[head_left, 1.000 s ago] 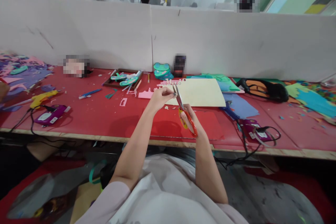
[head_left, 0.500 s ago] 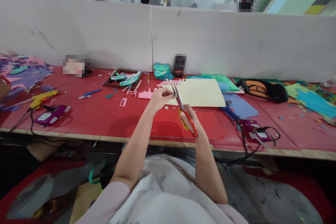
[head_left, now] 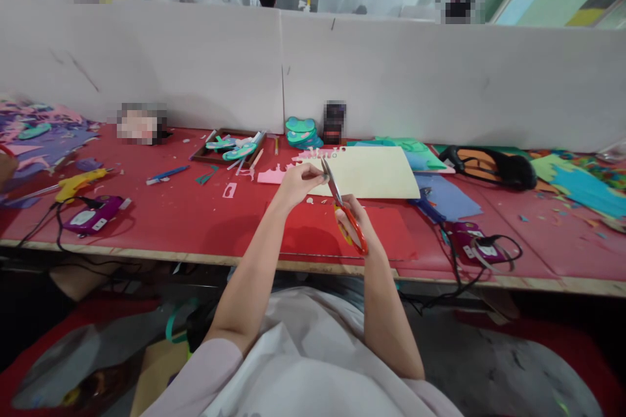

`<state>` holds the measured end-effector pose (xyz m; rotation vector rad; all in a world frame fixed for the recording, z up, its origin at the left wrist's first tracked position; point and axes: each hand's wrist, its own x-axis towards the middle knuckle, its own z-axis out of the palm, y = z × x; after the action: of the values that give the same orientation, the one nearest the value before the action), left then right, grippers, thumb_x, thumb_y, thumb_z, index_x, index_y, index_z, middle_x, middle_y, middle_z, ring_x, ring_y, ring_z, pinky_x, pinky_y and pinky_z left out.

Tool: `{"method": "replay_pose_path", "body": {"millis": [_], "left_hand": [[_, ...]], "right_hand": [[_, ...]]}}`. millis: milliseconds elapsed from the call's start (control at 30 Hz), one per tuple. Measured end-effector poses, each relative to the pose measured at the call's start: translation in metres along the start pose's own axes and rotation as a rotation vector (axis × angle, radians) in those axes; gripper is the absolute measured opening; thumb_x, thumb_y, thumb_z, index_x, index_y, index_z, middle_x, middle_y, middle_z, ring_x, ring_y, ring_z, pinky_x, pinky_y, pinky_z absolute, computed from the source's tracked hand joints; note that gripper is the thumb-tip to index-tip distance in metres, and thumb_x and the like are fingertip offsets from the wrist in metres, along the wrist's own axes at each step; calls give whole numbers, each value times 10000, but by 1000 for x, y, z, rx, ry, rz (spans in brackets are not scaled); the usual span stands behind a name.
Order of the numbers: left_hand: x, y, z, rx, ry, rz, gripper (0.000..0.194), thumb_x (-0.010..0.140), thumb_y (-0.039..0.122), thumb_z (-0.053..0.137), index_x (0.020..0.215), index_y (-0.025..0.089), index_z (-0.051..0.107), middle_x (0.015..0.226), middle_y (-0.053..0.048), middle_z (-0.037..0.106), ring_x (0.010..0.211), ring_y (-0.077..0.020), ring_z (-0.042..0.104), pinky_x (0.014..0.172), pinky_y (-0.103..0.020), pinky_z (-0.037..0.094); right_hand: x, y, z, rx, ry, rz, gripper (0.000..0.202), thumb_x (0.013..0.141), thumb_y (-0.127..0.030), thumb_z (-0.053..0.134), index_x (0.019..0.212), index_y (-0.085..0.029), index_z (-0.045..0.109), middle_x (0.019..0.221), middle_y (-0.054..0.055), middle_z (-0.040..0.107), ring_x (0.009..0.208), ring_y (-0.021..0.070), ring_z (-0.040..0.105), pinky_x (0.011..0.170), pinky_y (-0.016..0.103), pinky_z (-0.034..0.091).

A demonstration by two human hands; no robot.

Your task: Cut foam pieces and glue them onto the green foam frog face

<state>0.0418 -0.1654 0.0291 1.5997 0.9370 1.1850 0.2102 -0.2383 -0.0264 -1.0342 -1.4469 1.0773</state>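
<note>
My right hand [head_left: 356, 214] is closed on red-and-yellow-handled scissors [head_left: 353, 228], whose blades point up and away from me. Just left of the blade tips, my left hand [head_left: 299, 184] is pinched; whatever small thing it holds is too small to make out. Behind both hands a pale yellow sheet [head_left: 376, 172] lies on the table, with a cut-out pink strip [head_left: 271, 176] by its left side. Under my hands is a bright red sheet [head_left: 391, 234]. Tiny pale scraps [head_left: 310, 201] lie at the yellow sheet's near edge.
A brown tray [head_left: 200, 155] of teal cut-outs and a stack of teal shapes [head_left: 302, 133] stand toward the white partition [head_left: 195, 65]. Left lies a yellow glue gun [head_left: 81, 184] with a purple box [head_left: 95, 214]; right, another purple box [head_left: 472, 241], cables, and a black-and-orange object [head_left: 489, 168].
The scissors' handles have drawn slightly closer together and the blades have narrowed. My left hand stays almost where it was.
</note>
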Motion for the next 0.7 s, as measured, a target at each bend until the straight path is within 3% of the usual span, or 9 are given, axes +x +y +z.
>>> {"method": "replay_pose_path", "body": {"millis": [700], "left_hand": [[-4, 7, 0, 20, 24, -21, 223, 695, 367, 716, 747, 163, 645, 777, -30, 681, 800, -164, 635, 832, -337, 476]], "right_hand": [[0, 6, -7, -25, -131, -28, 374, 876, -575, 475, 1061, -254, 424, 742, -29, 455, 535, 90, 429, 481, 225, 393]]}}
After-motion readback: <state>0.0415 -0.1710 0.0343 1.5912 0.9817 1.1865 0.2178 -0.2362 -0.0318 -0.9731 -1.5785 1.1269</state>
